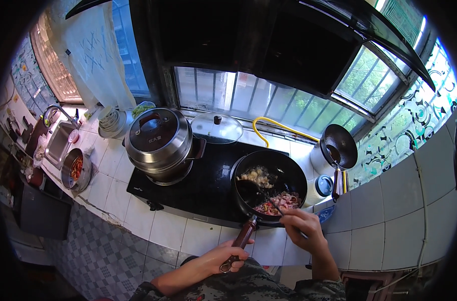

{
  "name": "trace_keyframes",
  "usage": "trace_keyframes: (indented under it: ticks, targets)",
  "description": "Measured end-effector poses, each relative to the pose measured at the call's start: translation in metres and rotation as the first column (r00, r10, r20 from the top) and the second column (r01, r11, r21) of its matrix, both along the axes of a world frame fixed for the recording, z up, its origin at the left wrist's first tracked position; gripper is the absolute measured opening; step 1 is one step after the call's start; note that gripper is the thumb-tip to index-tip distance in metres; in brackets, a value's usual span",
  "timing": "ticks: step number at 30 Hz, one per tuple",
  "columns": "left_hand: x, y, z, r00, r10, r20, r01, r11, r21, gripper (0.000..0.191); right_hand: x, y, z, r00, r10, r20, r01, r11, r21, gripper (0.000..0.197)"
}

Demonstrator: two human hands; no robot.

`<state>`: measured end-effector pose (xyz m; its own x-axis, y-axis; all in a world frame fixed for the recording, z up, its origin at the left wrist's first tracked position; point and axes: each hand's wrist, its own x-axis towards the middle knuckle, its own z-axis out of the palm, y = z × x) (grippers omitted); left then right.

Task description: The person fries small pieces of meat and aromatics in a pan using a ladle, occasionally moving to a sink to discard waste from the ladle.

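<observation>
A black wok (285,165) sits on the right burner of a black glass-top gas stove (211,180). My left hand (226,257) is closed around its brown handle (244,234), which points towards me. In my right hand (305,227) is the thin handle of a dark ladle or spatula (248,189), its head resting inside the wok at the left. Chopped pinkish meat with red bits (283,201) lies at the near right of the wok. Pale pieces, possibly garlic (259,176), sizzle in oil at the far side.
A lidded steel steamer pot (160,143) occupies the left burner. Behind stands a glass lid (217,128), near a yellow hose (281,126). To the right are a small pan (343,145) and a blue-lidded jar (323,185). A pot of cut red food (76,169) stands near the sink (59,145).
</observation>
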<state>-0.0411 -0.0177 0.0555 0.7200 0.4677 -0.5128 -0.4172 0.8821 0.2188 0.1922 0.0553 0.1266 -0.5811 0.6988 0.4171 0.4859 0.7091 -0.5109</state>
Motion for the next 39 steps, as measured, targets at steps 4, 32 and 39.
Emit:
trace_keyframes:
  ticks: [4,32,39]
  targets:
    - [-0.001,-0.001,0.000,1.000,0.003,-0.006,-0.003,1.000,-0.009,0.053,0.008,0.018,-0.016,0.980,-0.168,-0.103,0.170,0.985,0.005,0.013]
    - [-0.002,-0.003,-0.005,1.000,0.012,0.000,-0.012,1.000,-0.008,0.055,0.050,0.049,-0.044,0.691,-0.597,-0.409,0.591,0.791,-0.156,0.005]
    - [-0.001,-0.002,-0.004,1.000,0.016,-0.005,-0.016,1.000,-0.019,0.056,0.056,0.055,-0.034,0.461,-0.817,-0.346,0.669,0.576,-0.470,0.009]
